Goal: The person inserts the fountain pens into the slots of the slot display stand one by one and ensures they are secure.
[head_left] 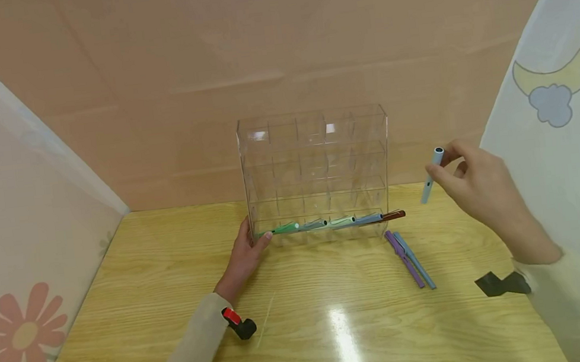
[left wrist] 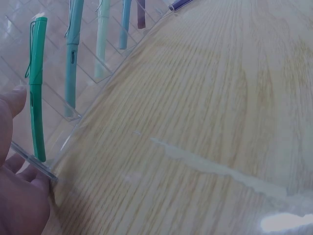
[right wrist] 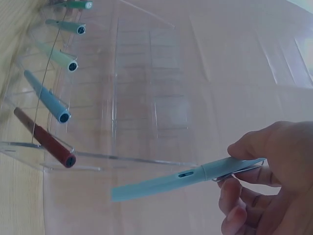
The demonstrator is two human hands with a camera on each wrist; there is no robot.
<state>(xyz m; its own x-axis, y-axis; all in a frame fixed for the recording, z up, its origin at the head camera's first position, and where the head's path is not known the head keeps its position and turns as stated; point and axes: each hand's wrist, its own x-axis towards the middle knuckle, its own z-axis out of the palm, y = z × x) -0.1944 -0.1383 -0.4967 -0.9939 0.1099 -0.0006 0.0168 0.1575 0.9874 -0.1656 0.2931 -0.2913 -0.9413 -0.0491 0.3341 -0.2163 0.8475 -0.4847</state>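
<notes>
A clear acrylic rack [head_left: 315, 169] with several compartments stands upright on the table. My left hand [head_left: 245, 259] grips its lower left side, the thumb in front and the other fingers around the edge. Along its bottom row lie a green pen [left wrist: 36, 88], a teal pen [left wrist: 72, 58], a pale green pen [right wrist: 61, 58], a blue pen [right wrist: 46, 97] and a dark red pen [right wrist: 46, 139]. To the right of the rack, my right hand [head_left: 480, 183] pinches a light blue pen [right wrist: 161, 184] by its clip end, in the air.
A purple pen [head_left: 403, 259] and a blue-grey pen [head_left: 415, 261] lie side by side on the wooden table [head_left: 168, 242], just right of the rack's front corner. Cloth walls [head_left: 23, 193] stand at the left, right and back.
</notes>
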